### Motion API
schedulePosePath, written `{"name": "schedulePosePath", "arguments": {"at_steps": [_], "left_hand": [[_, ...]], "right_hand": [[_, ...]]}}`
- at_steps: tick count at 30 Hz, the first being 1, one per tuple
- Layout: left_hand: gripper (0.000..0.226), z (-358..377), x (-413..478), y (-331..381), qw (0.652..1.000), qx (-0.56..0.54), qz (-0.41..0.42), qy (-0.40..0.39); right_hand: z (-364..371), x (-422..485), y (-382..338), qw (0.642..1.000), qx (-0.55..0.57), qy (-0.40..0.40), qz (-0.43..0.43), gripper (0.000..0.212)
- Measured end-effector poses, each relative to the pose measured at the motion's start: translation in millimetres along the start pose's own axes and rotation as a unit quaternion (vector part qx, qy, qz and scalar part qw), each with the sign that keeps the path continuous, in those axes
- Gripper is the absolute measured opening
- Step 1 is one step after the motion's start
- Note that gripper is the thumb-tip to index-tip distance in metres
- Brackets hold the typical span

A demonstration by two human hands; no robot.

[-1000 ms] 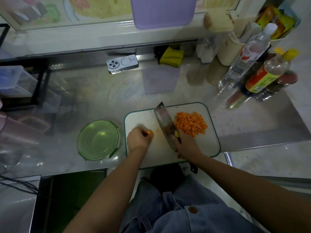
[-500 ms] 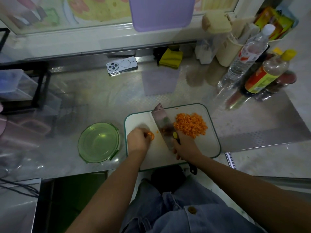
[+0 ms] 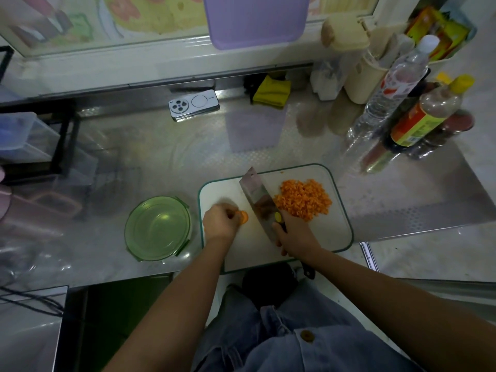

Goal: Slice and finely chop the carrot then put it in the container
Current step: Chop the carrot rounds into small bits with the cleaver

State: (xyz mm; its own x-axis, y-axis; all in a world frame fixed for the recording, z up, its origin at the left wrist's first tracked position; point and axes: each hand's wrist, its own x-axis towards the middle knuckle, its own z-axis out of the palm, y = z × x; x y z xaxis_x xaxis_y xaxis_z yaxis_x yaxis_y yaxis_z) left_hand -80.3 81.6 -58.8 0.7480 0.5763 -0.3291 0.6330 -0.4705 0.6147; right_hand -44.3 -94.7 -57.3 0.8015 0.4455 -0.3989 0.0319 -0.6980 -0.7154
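Note:
On the white cutting board (image 3: 338, 232) my left hand (image 3: 220, 222) grips a short carrot stub (image 3: 243, 217), its round cut face pointing right. My right hand (image 3: 294, 236) holds the handle of a cleaver (image 3: 257, 196). The blade stands just right of the stub, slanting away to the upper left. A heap of finely chopped carrot (image 3: 303, 202) lies on the board's right half, touching the blade's far side. The green round container (image 3: 157, 229) sits empty on the counter left of the board.
A phone (image 3: 193, 104) and a yellow cloth (image 3: 271, 92) lie at the counter's back. Bottles (image 3: 424, 114) crowd the right rear corner. A purple board (image 3: 255, 20) leans against the window. Clear tubs (image 3: 24, 138) stand at the far left.
More of the carrot stub's cut face now shows past my left fingers. The cleaver stays between the stub and the pile, its blade only slightly shifted.

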Motion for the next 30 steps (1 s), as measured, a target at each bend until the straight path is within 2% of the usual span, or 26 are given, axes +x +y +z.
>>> {"name": "schedulePosePath", "arguments": {"at_steps": [6,11,17,21,24,26,28,30], "left_hand": [[0.019,-1,6,-1,0.999,0.005,0.025,-0.030],[0.029,1,9,-1,0.996,0.054,0.057,-0.049],[0.037,3,11,0,0.967,0.184,0.152,-0.093],[0.027,2,12,2,0.942,0.249,0.203,-0.101],[0.014,1,15,6,0.935,0.266,0.213,-0.098],[0.010,2,17,6,0.952,0.223,0.183,-0.099],[0.011,0,16,11,0.986,0.101,0.106,-0.084],[0.014,4,11,19,0.996,-0.046,-0.001,-0.079]], "right_hand": [[-1,1,2,1.000,0.005,0.000,-0.007,0.018],[-1,2,2,1.000,0.009,-0.004,-0.005,0.021],[-2,3,4,1.000,-0.003,-0.003,-0.005,0.018],[-3,5,5,1.000,-0.019,-0.005,-0.009,0.018],[-8,6,6,0.999,-0.028,0.003,-0.015,0.015],[-11,5,7,1.000,-0.013,0.019,-0.010,0.012],[-16,5,7,0.999,0.002,0.042,-0.005,0.008],[-20,4,8,0.998,0.005,0.056,0.000,0.009]]}}
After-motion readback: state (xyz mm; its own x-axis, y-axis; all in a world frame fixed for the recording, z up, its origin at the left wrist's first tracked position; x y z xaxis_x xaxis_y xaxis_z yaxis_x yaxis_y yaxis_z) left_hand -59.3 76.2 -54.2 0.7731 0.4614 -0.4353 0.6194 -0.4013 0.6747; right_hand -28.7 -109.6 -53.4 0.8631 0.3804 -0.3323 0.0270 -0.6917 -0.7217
